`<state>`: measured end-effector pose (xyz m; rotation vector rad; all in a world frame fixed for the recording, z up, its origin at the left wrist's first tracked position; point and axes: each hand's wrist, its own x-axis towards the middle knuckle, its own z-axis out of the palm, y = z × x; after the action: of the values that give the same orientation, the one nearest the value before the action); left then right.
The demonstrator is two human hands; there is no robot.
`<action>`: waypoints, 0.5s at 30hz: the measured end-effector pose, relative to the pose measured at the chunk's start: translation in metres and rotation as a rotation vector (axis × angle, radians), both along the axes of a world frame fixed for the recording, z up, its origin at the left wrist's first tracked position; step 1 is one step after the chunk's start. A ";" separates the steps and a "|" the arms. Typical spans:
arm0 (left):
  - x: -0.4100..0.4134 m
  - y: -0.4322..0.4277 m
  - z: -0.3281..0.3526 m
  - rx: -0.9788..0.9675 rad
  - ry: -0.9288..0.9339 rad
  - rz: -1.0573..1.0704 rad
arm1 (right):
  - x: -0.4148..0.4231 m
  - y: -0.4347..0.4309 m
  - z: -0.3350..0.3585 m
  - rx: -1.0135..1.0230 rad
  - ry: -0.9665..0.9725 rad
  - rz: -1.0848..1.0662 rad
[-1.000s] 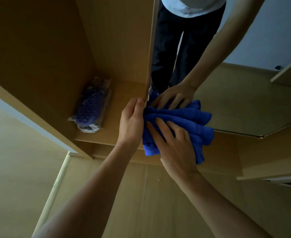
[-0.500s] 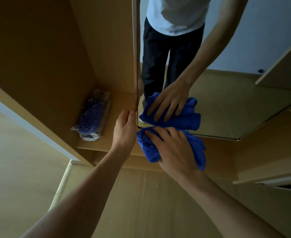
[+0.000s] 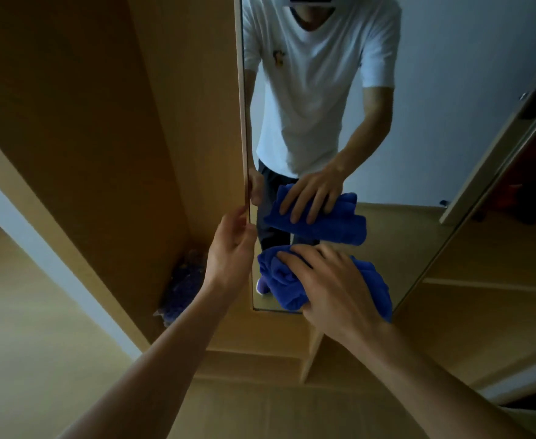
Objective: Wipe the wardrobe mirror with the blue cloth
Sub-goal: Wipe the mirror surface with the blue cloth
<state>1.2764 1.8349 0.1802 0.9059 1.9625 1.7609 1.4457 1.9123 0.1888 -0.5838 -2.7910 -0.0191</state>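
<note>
The wardrobe mirror (image 3: 418, 147) is a tall glass panel on a wooden door, and it reflects a person in a white shirt. My right hand (image 3: 330, 286) lies flat on the bunched blue cloth (image 3: 276, 280), fingers spread, pressing it against the glass near the mirror's lower left corner. The cloth's reflection (image 3: 342, 226) shows just above it. My left hand (image 3: 228, 251) grips the door's left edge beside the cloth, thumb in front and fingers wrapped behind the edge.
Left of the door the wardrobe stands open, with a wooden side panel (image 3: 102, 153). A plastic bag with something purple (image 3: 184, 286) lies on its bottom shelf. Another wooden door edge (image 3: 482, 191) borders the mirror on the right. Light floor lies below.
My right hand has slid the cloth up from the mirror's bottom edge onto the glass. My left hand has moved up along the door's edge with it. The view has tilted up.
</note>
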 end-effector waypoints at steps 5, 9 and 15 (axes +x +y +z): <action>0.000 0.004 0.085 0.071 0.141 0.017 | 0.005 -0.005 0.082 0.105 0.060 -0.028; 0.001 0.000 0.146 0.133 0.188 -0.015 | 0.010 -0.009 0.140 0.215 0.137 -0.040; 0.003 -0.011 0.230 0.218 0.317 -0.110 | 0.017 -0.012 0.223 0.380 0.239 -0.066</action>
<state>1.2790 1.8239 0.4104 1.4150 1.8797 1.8876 1.4627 1.9004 0.4115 -0.5390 -2.4461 -0.4521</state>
